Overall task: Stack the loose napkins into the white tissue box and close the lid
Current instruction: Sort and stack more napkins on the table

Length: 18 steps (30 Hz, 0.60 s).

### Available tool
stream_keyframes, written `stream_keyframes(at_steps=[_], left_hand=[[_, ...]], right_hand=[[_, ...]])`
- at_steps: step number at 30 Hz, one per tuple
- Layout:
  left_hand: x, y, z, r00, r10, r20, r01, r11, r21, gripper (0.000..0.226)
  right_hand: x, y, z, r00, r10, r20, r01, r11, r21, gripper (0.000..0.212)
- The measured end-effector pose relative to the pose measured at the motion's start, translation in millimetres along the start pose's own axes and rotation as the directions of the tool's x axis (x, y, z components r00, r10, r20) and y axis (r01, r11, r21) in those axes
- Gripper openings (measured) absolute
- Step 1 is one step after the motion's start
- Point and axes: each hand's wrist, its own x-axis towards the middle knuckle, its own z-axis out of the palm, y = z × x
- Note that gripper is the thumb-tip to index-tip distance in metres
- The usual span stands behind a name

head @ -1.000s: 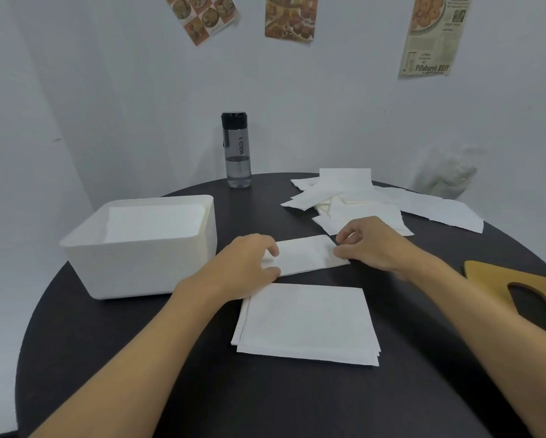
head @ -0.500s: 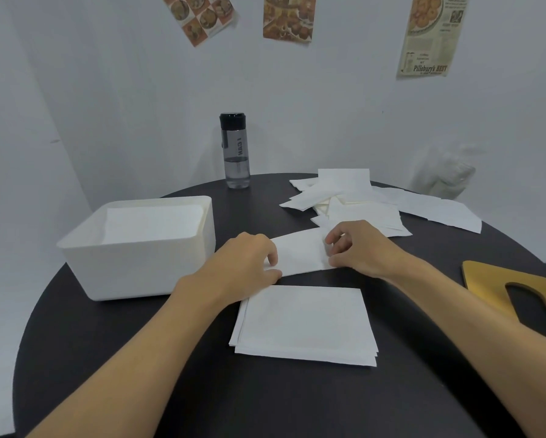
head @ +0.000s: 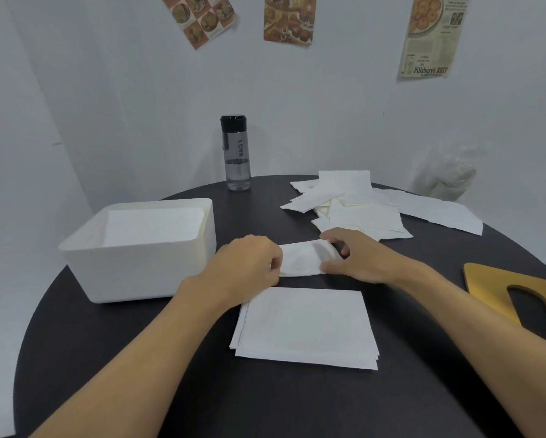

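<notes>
So the napkin (head: 303, 259) is mid-counter, a bit bunched up, with a hand on each end. The left hand (head: 246, 267) has its fingers curled over the left edge, and the right hand (head: 360, 257) is pinching the right edge between thumb and fingers. Just in front of it, closer to the person, is a squared-up stack (head: 306, 327) of napkins lying flat. The box (head: 139, 273) sits to the left, open, with white sheets already inside. Behind the right hand is the loose pile (head: 360, 213), all overlapping and messy. The wooden lid (head: 493, 289) lies off at the right edge of the dark round counter (head: 265, 399), and a bottle (head: 237, 153) stands at the back by the wall.
</notes>
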Motion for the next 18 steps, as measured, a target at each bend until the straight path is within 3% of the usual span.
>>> stream_keyframes(at_steps=[4, 8, 12, 18], left_hand=[[1, -5, 1, 1.0, -0.007, 0.022, 0.008, 0.998, -0.065, 0.012], [4, -8, 9, 0.997, -0.057, -0.055, 0.046, 0.982, -0.183, 0.023], [7, -12, 19, 0.994, -0.097, -0.043, 0.088, 0.98, -0.18, 0.037], [6, -9, 17, 0.994, -0.081, -0.074, 0.058, 0.96, -0.273, 0.031]], right_hand=[[3, 1, 1, 1.0, -0.008, -0.028, 0.01, 0.998, 0.054, 0.061], [7, 2, 3, 0.998, -0.018, -0.058, 0.024, 0.993, 0.118, 0.065], [9, 4, 8, 0.994, -0.054, -0.098, 0.066, 0.991, 0.117, 0.062], [5, 3, 10, 0.986, -0.106, -0.126, 0.11, 0.994, 0.027, 0.061]])
